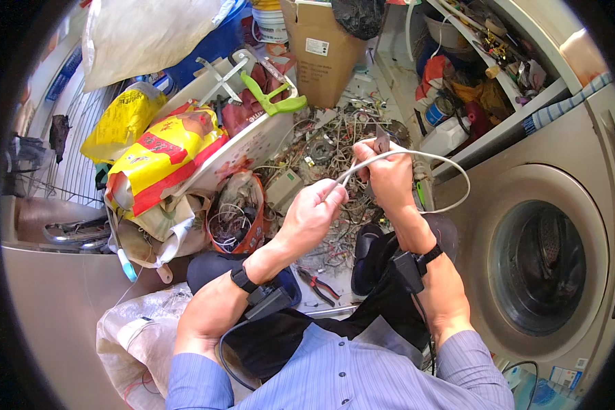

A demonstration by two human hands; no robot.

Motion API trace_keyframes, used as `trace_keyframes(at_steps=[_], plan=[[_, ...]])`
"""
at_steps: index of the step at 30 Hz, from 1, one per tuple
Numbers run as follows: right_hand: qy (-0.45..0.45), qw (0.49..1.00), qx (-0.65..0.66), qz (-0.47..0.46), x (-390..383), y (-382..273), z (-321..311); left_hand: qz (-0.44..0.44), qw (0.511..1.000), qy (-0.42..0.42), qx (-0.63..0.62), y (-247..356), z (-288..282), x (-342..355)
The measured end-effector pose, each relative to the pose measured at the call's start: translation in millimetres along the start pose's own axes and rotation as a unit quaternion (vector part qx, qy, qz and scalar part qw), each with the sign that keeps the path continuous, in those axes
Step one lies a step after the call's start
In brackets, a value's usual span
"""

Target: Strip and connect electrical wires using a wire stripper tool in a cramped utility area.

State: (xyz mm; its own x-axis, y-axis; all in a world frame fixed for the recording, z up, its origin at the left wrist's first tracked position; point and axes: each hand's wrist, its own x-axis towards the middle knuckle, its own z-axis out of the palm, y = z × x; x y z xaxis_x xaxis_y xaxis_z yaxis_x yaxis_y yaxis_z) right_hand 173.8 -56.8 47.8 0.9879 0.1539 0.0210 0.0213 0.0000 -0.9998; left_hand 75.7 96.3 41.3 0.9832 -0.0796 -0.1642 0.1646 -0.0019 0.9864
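Note:
A pale grey cable runs from my left hand up to my right hand, then bends round in a wide loop on the right. My left hand is closed, pinching the cable between thumb and fingers. Wrapped in my right fist is a flat, dark metal blade whose tip sticks up past the fingers; its handle is hidden. The cable passes across the back of this fist, and a short piece of it meets the fingers. Both hands are raised over a heap of wire scraps.
Pliers with red-and-black handles lie on the floor between my feet. An orange bucket holds wires. A white tub with bags stands at left, a cardboard box behind. A front-loading washing machine is close on the right.

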Motion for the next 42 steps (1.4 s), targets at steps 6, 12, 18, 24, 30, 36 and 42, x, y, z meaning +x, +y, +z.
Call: trace_keyframes(at_steps=[6,12,18,24,30,36,42], plan=[[-0.004,0.995,0.091,0.05,18,13,-1,-0.065,0.982,-0.036,-0.175,-7,-8,-6],[-0.075,0.985,0.017,0.157,31,40,-10,-0.116,0.973,-0.052,-0.191,-22,-17,-17],[-0.216,0.918,-0.262,0.205,27,54,-18,-0.196,0.948,0.072,-0.239,-30,-41,-15],[-0.127,0.982,-0.053,0.131,15,21,-26,-0.117,0.979,0.087,0.144,-51,-46,-10],[-0.086,0.993,0.057,0.062,4,10,-15,0.284,0.845,0.226,0.393,-22,-17,-8],[-0.04,0.998,0.054,0.01,3,3,-14,-0.03,0.994,-0.048,-0.088,-9,-1,1],[0.011,0.996,-0.029,-0.081,-8,-28,-51,-0.104,0.973,-0.105,-0.18,13,15,6]])
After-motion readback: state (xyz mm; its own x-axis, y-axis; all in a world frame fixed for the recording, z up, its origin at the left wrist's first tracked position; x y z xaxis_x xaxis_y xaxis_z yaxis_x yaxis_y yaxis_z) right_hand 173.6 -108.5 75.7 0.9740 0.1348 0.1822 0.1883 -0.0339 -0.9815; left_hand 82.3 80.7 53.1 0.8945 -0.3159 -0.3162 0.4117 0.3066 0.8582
